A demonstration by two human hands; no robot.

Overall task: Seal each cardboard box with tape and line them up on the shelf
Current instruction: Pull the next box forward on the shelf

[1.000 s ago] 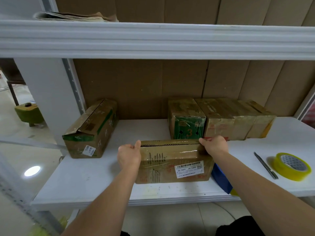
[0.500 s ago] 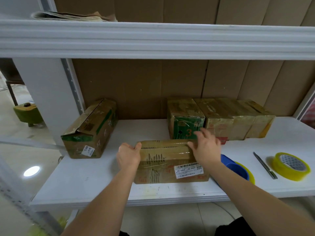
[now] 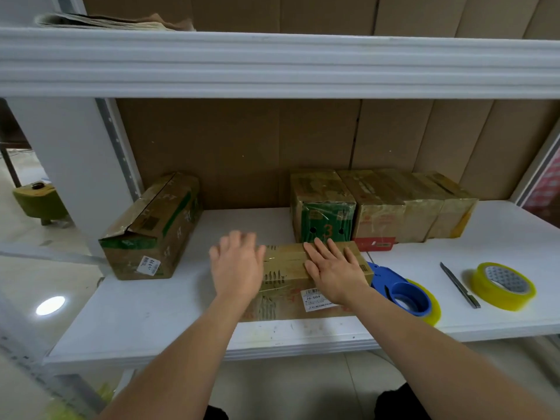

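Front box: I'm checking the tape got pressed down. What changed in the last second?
Both hands let go of the front box's ends. The left hand and right hand now lie flat on top. The box, tape dispenser and tape roll stayed put.

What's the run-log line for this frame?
step: smoothing tape | left hand, right hand: flat on front box | dispenser: set down

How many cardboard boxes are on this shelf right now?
5, possibly more hidden: one unsealed box at left, one front box under both hands, three in the back row.
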